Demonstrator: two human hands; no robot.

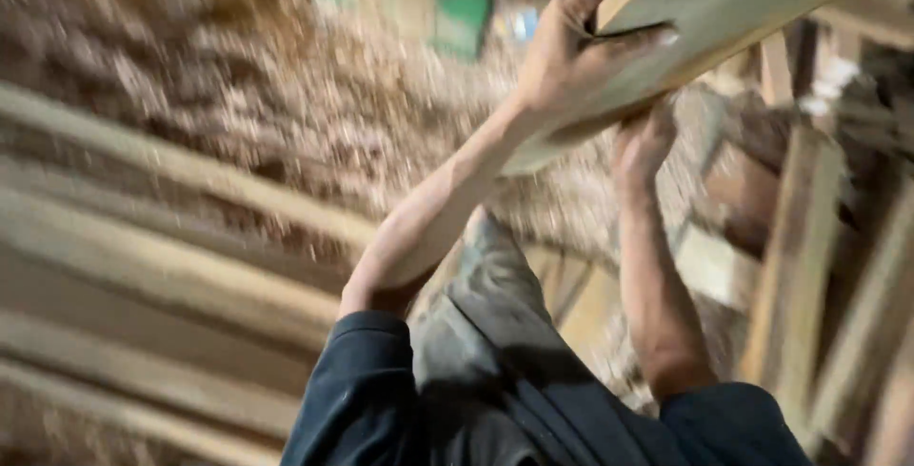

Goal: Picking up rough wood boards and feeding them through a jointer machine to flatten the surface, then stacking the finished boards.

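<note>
Left hand (571, 52) and right hand (643, 142) raised, apparently gripping (blurred).

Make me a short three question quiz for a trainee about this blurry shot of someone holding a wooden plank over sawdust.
1. True or false: both hands are on the plank.
2. Which hand grips it from above? A left hand B right hand
3. What covers the floor?

Key: 1 true. 2 A; the right hand supports it from below. 3 Sawdust and shavings, with long boards lying on them.
</note>
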